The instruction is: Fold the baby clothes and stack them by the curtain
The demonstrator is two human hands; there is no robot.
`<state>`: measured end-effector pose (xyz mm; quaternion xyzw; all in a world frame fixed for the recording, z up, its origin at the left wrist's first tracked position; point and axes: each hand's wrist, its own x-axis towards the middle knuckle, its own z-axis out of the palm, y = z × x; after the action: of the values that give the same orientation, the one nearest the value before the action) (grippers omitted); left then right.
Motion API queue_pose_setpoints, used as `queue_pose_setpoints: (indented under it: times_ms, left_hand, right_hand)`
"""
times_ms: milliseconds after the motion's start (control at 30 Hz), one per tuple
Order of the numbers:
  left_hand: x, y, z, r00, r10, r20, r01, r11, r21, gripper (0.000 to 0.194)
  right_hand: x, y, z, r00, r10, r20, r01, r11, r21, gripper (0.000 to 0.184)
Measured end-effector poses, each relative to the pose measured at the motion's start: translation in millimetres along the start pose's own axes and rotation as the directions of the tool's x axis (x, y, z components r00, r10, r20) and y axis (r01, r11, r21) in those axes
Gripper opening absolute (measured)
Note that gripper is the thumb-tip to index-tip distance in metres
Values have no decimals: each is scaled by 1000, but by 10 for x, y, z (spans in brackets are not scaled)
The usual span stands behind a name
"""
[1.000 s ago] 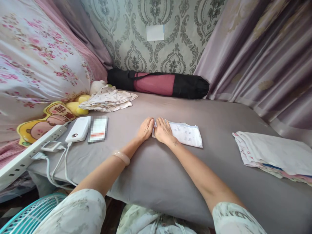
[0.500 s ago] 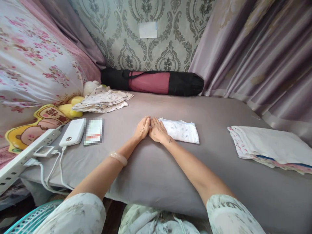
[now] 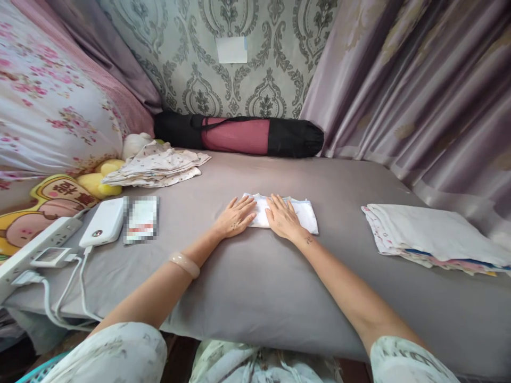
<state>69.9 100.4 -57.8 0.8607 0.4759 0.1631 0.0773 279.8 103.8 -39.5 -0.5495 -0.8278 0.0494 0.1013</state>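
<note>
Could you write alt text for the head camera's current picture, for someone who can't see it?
A person's left hand and right hand press flat on a small folded white cloth on a grey-covered surface. Folded cloths lie to the right, a looser pile to the left, and a long black-and-pink bag behind.

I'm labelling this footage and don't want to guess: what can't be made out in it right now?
All in the head view:
- Parts of the folded white cloth: covered by the left hand and right hand.
- Face of the flat item beside the white power bank: blurred by pixelation.
- Near end of the power strip: cut off by the left edge.
- Most of the teal slatted object: cut off by the bottom edge.
</note>
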Motion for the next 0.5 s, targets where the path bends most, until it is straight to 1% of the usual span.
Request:
queue_pose_setpoints:
  times_ms: [100, 200, 400, 500]
  left_hand:
    - [17, -15, 22, 998, -1, 56, 0, 1000, 21, 55]
    - [24, -30, 42, 998, -6, 60, 4, 1000, 26, 56]
    - [19, -32, 41, 999, -9, 51, 8, 1000, 17, 56]
    - [14, -22, 23, 998, -9, 59, 7, 999, 32, 57]
  right_hand:
    - [-6, 4, 90, 999, -16, -30, 16, 1000, 7, 53]
    - [1, 10, 137, 998, -24, -54, 25, 1000, 8, 53]
    - [5, 0, 125, 999, -11, -46, 12, 1000, 21, 53]
    - [-15, 5, 85, 1000, 1, -18, -1, 999, 37, 54]
